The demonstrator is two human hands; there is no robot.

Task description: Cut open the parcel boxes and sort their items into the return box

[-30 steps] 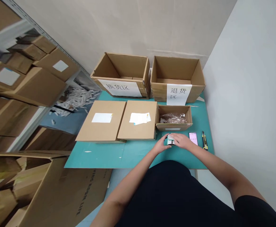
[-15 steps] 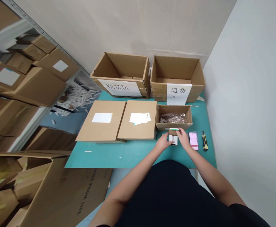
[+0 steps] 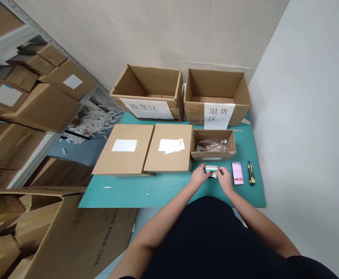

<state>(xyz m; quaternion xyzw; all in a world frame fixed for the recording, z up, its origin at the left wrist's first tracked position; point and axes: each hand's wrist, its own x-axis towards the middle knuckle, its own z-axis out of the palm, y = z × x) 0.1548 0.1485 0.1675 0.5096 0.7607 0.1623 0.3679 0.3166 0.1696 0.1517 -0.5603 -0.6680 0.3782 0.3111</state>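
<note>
Okay, so this person is at the front edge of a teal worktop [image 3: 123,193], with the left hand [image 3: 200,175] and right hand [image 3: 224,178] close together. The fingers of both hands are curled in and pinching a small white-and-green packet [image 3: 211,169] from either side, just off the surface, so it looks held up for a proper look. Its exact shape is hard to tell behind the fingers.

Layout looks deliberate: one smartphone [image 3: 237,173] and one yellow-and-black utility knife [image 3: 251,173] sit just right of the hands, within easy reach. Behind the hands is one small open carton [image 3: 213,156] holding a clear plastic bag [image 3: 211,145]. Two flat cardboard parcels [image 3: 169,149] sit to its left, each with white labels. Two big open cartons [image 3: 217,97] line the back edge, with signs for exchanges and returns.
</note>
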